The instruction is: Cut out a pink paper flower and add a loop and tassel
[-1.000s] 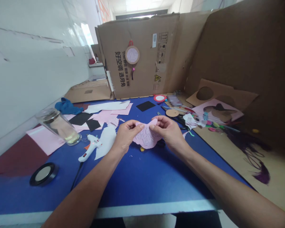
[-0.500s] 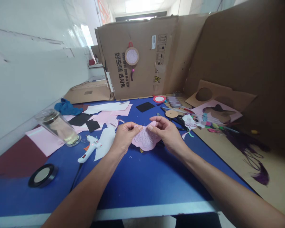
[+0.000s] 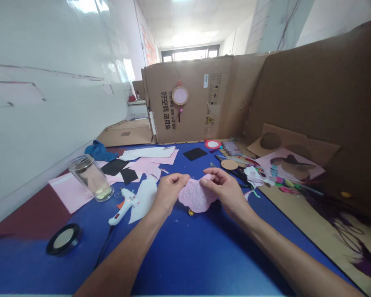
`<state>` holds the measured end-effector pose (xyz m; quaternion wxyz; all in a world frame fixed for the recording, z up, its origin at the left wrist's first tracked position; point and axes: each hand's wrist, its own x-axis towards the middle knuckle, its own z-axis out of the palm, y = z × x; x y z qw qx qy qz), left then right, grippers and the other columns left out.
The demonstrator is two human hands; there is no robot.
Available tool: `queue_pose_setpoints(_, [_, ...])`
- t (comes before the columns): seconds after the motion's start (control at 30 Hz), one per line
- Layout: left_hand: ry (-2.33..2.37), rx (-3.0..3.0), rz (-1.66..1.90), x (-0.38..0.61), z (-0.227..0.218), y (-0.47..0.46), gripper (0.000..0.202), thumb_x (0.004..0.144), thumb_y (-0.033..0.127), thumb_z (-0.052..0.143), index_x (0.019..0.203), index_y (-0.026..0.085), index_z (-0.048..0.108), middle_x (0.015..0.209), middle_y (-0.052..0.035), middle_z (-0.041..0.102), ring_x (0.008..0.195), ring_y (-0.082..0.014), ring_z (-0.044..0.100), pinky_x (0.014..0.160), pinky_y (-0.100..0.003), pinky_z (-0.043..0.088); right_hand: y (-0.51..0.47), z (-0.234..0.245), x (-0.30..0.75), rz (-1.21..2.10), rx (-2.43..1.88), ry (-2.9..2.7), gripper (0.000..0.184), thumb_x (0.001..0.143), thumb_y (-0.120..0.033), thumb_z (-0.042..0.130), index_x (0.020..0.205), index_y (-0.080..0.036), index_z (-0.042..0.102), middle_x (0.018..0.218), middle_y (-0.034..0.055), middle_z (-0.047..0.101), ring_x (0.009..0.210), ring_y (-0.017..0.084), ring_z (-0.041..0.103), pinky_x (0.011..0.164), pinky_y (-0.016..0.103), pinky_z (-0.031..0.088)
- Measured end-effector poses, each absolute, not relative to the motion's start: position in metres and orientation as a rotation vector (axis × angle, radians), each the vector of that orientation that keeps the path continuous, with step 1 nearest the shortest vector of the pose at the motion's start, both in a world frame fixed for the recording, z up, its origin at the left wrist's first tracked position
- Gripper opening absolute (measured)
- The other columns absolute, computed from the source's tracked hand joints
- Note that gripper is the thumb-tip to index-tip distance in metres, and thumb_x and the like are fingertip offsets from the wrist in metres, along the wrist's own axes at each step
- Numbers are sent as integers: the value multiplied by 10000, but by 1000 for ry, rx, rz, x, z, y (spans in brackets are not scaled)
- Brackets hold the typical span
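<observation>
Currently, the pink piece (image 3: 198, 198) is held just above the bench (image 3: 185, 255), between both hands, near the middle of the work area.

- Left hand (image 3: 168, 190): the grip is narrow, with thumb and forefinger pinched on the upper left edge of the piece.
- Right hand (image 3: 226, 190): the grip is narrow, with the fingertips closed on the upper right edge, which curls over slightly.

Status, judged from the layout:

1. Cutting appears complete. The piece has a lobed outline, and pink sheets (image 3: 68, 192) and offcuts lie to the left.
2. Line work appears complete. Thin dark curved lines cover the face turned toward the camera.
3. Gluing is not in hand. The glue gun (image 3: 123, 205) lies unheld on the bench, left of the left hand and beside a white cut-out (image 3: 144, 196). Whether any glue is on the piece cannot be told.
4. Backing is not fitted. The piece carries no ring or backing, and a cardboard disc (image 3: 229, 164) lies bare beyond the right hand, apart from the piece.

For reference, a round ornament (image 3: 180, 95) with a pink centre in a ring hangs on the cardboard box (image 3: 191, 119) at the back. A glass jar (image 3: 91, 178) and a tape roll (image 3: 63, 239) stand well to the left, untouched.
</observation>
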<state>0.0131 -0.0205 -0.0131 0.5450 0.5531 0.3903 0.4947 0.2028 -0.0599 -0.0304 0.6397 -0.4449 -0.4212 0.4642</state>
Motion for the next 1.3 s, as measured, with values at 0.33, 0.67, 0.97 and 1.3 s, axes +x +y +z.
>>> queue_pose_setpoints(0.33, [886, 1342, 1110, 16, -15, -23, 340, 739, 491, 895, 807, 166, 817, 740, -35, 737, 663, -152, 604, 657, -289, 462, -60, -28, 202, 1093, -992, -918, 580, 603, -474, 1027, 1050, -223, 755, 793, -8, 726, 686, 162, 618, 632, 280, 465])
queue_pose_setpoints(0.67, [886, 1175, 1194, 14, -13, -16, 357, 647, 457, 958, 787, 163, 811, 730, -40, 741, 668, -161, 640, 665, -298, 502, -59, -26, 205, 1095, -999, -1033, 498, 724, -554, 932, 1059, -231, 756, 903, 32, 771, 791, 209, 665, 722, 329, 508])
queue_pose_setpoints(0.97, [879, 1126, 1244, 11, -13, -12, 352, 629, 424, 977, 670, 162, 746, 653, -8, 678, 607, -128, 588, 613, -273, 468, -57, -30, 206, 1063, -1035, -1110, 452, 774, -629, 888, 904, -208, 788, 839, 24, 737, 762, 186, 609, 742, 331, 480])
queue_pose_setpoints(1.3, [875, 1221, 1086, 11, -15, -13, 369, 682, 489, 951, 768, 163, 801, 751, -45, 744, 694, -161, 633, 723, -312, 501, -57, -29, 206, 1019, -1037, -1027, 471, 698, -626, 943, 786, -196, 773, 746, 19, 728, 696, 177, 601, 704, 324, 484])
